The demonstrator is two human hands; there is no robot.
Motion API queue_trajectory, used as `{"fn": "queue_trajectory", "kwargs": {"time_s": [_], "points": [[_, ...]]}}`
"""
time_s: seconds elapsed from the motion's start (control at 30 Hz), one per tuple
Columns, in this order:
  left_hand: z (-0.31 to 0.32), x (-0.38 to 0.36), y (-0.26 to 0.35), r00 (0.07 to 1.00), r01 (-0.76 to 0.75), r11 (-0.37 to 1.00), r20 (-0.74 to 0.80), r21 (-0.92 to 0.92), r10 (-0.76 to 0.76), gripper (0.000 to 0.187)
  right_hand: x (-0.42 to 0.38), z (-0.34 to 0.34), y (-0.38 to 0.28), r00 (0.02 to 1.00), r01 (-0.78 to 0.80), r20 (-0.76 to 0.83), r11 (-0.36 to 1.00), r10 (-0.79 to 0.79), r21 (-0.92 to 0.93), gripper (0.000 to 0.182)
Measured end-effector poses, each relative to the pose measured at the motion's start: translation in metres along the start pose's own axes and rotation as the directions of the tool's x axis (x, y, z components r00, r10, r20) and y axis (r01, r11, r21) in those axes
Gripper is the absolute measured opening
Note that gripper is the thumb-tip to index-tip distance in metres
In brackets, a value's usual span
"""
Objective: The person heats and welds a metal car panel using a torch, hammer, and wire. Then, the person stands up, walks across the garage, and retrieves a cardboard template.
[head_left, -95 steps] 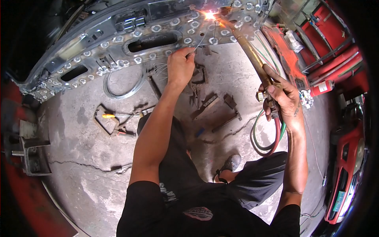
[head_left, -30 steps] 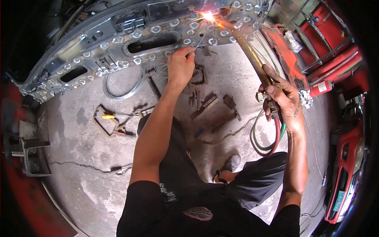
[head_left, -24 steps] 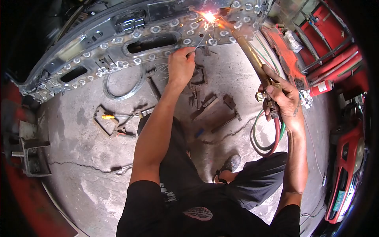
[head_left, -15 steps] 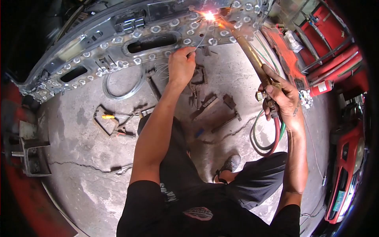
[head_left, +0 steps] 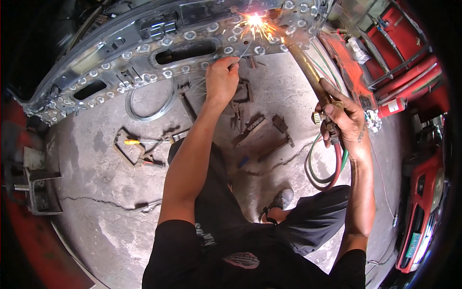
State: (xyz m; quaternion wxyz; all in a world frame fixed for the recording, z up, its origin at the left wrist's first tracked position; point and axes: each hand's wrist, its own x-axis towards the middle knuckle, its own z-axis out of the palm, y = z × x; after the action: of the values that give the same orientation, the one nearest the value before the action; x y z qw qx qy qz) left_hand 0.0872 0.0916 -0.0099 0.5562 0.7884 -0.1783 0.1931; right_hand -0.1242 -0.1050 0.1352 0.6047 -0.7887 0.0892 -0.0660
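My right hand (head_left: 342, 117) is closed around the valve end of a brass gas torch (head_left: 307, 66). Red and green hoses (head_left: 337, 166) hang from its lower end. The torch points up and left at a metal car panel (head_left: 139, 60) dotted with round weld spots. A bright flame with flying sparks (head_left: 257, 23) glows on the panel and hides the torch tip. My left hand (head_left: 222, 79) pinches a thin filler wire (head_left: 246, 50) just below the panel's edge. The wire runs up toward the glow, and its far end is lost in the glare.
On the concrete floor lie a coil of wire (head_left: 129, 108), a clamp (head_left: 117, 144), a yellow-handled screwdriver (head_left: 132, 142) and a wire brush (head_left: 255, 124). To the right are a red fire extinguisher (head_left: 392, 107) and a red car bumper (head_left: 417, 231).
Sparks now spray outward and down from the flame, where before there was mainly a compact glow. Both hands, the torch and the wire stay almost in place.
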Motion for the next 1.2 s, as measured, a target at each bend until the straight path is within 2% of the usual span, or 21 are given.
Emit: {"fn": "queue_trajectory", "kwargs": {"time_s": [0.6, 0.7, 1.07, 1.2], "points": [[0.0031, 0.0021, -0.0024, 1.0, -0.023, 0.999, 0.0, 0.027, 0.023, 0.019, 0.0001, -0.0004, 0.0002, 1.0, 0.0, 0.003, 1.0, 0.0, 0.019, 0.057], [0.0032, 0.0021, -0.0022, 1.0, -0.016, 1.0, 0.002, 0.022, 0.016, 0.019, -0.0004, 0.0002, -0.0006, 1.0, 0.002, 0.014, 1.0, -0.001, -0.025, 0.065], [0.0037, 0.0032, -0.0029, 1.0, -0.024, 1.0, -0.008, 0.007, 0.024, 0.02, -0.0006, 0.0001, -0.0002, 1.0, -0.004, 0.003, 0.999, 0.004, -0.035, 0.065], [0.0019, 0.0019, 0.0009, 1.0, 0.015, 1.0, 0.009, 0.006, -0.015, 0.02, -0.0007, -0.0004, 0.0003, 1.0, -0.004, 0.005, 0.999, 0.004, -0.036, 0.064]]}}
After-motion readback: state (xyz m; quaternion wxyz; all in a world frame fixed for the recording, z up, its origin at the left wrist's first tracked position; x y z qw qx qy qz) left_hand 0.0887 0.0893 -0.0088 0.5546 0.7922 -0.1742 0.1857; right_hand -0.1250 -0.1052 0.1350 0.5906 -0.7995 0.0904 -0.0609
